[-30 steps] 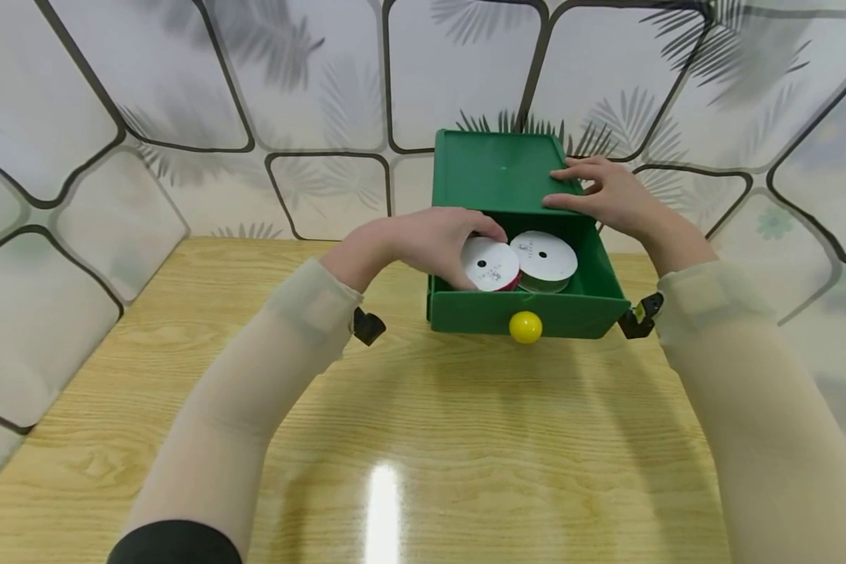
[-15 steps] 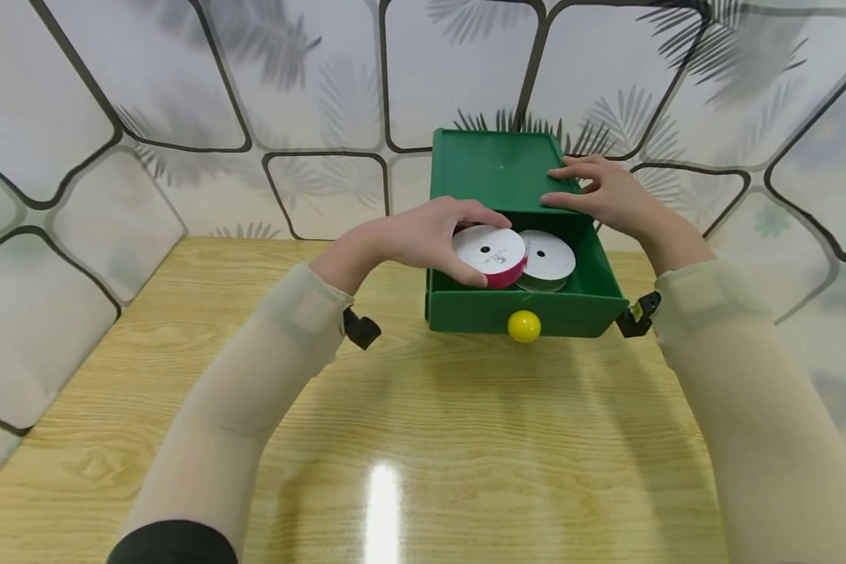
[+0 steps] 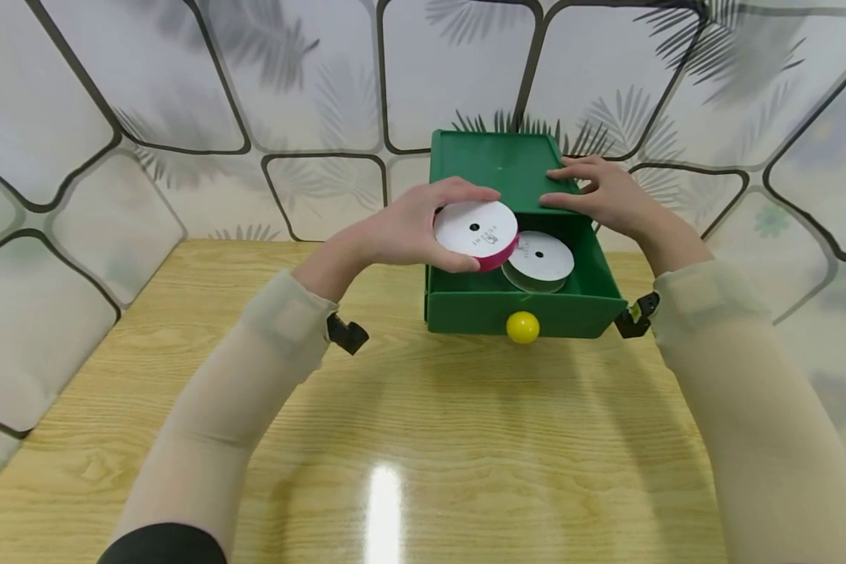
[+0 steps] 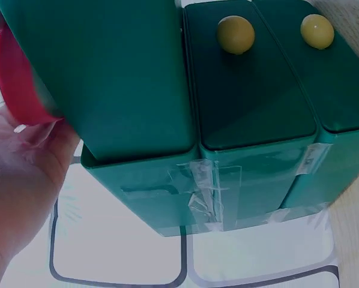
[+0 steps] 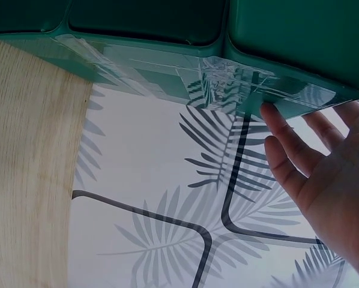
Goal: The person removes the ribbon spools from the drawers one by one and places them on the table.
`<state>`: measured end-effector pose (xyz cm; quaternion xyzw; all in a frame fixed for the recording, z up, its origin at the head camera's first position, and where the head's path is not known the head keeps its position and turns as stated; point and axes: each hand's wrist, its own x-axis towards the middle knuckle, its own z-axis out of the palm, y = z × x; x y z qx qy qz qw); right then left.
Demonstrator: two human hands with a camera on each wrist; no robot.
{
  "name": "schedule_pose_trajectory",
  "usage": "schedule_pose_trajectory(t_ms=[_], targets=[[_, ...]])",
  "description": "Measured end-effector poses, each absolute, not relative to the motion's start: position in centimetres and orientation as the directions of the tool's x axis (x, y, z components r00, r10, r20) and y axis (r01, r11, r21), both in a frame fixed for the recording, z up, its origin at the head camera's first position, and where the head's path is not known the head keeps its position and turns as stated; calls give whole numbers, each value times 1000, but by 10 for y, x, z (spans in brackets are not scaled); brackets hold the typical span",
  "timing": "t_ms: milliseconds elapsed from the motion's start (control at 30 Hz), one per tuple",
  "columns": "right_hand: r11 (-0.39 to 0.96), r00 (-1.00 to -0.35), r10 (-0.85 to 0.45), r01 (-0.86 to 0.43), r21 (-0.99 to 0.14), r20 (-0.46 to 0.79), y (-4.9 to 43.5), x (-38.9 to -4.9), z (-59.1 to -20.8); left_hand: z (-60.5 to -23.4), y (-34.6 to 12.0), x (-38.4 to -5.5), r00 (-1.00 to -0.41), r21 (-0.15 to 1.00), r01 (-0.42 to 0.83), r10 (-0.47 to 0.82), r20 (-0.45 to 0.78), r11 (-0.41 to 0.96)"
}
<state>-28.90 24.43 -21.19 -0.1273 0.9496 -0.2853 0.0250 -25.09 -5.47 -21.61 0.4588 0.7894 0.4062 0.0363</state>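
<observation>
Left hand (image 3: 417,225) is gripping a white-faced pink ribbon spool (image 3: 478,237); right hand (image 3: 602,196), fingers loose, is touching the green drawer cabinet (image 3: 489,168).

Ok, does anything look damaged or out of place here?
The tape on the side of the cabinet: it's crumpled rather than smooth below the top drawer, perhaps a makeshift join. No spill or breakage shows; the spool in the left hand looks intact.
</observation>
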Motion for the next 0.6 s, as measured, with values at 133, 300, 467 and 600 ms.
schedule_pose_trajectory(t_ms=[133,300,467,600], targets=[[802,-966,-257,-226,-552,22,244,-289,-212,-219,-61,-249,-610,682,692,696,379,235],[798,-964,-266,-234,-556,25,245,-290,-213,-221,-73,-244,-668,696,676,600,440,242],[792,-961,-274,-245,-559,33,246,-289,-213,-223,-89,-241,-689,695,679,533,492,236],[789,-962,-273,-243,-565,34,246,-288,-213,-228,-105,-238,-716,703,663,492,495,257]])
